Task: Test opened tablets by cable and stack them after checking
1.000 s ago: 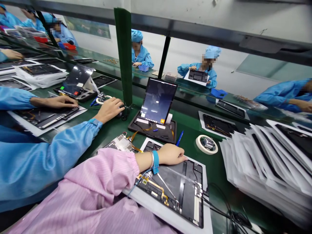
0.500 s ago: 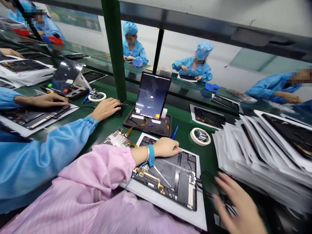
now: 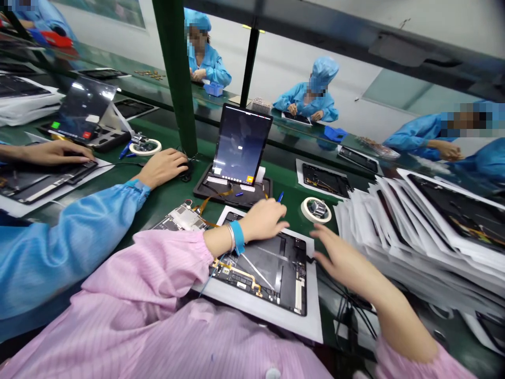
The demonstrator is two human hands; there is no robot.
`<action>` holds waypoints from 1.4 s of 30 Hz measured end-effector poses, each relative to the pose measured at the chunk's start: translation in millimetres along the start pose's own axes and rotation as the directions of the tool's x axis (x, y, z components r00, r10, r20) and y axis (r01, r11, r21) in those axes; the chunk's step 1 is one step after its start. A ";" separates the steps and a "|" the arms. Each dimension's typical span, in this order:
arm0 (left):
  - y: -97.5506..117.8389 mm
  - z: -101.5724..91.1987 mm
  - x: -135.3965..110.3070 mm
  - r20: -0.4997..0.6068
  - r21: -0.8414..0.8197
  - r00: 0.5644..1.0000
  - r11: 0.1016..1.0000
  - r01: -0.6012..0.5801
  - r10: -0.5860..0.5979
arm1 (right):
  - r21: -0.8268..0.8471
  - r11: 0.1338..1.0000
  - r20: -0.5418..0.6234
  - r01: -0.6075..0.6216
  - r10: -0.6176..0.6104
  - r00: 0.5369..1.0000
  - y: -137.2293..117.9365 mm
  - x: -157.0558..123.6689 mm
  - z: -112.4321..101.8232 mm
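Note:
An opened tablet chassis [image 3: 272, 268] lies on a white sheet [image 3: 260, 316] in front of me, its boards and flex cables showing. My left hand [image 3: 262, 220], with a blue wrist strap, rests loosely curled on the chassis's far edge and holds nothing that I can see. My right hand [image 3: 343, 258] hovers with spread fingers over the right edge of the sheet, above black cables [image 3: 351, 310]. Just beyond my left hand lies a blue pen [image 3: 280, 197].
A lit tablet [image 3: 240, 145] stands in a black tray [image 3: 232, 190]. A tape roll [image 3: 316, 209] lies to its right. Stacked chassis on white sheets [image 3: 426, 231] fill the right. A co-worker's blue-sleeved hand [image 3: 163, 167] holds a mouse at left. Other workers sit across the line.
My right hand has come in from the lower right and now hovers beside the chassis. My left hand has lifted its fingers slightly at the far edge. The view has shifted left and down.

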State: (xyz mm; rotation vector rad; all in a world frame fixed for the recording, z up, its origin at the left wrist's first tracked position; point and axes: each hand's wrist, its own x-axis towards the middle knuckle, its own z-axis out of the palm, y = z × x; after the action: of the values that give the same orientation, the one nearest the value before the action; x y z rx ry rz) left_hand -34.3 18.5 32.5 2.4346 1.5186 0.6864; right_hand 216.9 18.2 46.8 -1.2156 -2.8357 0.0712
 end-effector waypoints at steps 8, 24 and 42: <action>-112.2 -90.1 -24.2 -0.475 0.062 0.700 0.773 0.631 -0.533 | -0.257 0.962 0.013 0.094 -0.094 0.995 -9.7 129.2 30.4; -90.2 -90.4 -34.1 -0.311 0.054 0.791 0.821 0.568 -0.527 | 0.813 0.579 -0.266 -0.060 0.462 0.846 -46.5 1.0 11.4; -29.6 -46.8 -43.8 0.738 -0.028 0.628 0.918 0.396 -0.248 | 0.755 0.642 -0.262 -0.134 0.483 0.835 -36.8 -6.5 61.7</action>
State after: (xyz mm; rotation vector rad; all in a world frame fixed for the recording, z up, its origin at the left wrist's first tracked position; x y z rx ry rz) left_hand -96.4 -10.6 49.3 1.8338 1.3821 -0.2103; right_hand 190.6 -13.2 -12.6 -1.2809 -1.8421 0.7387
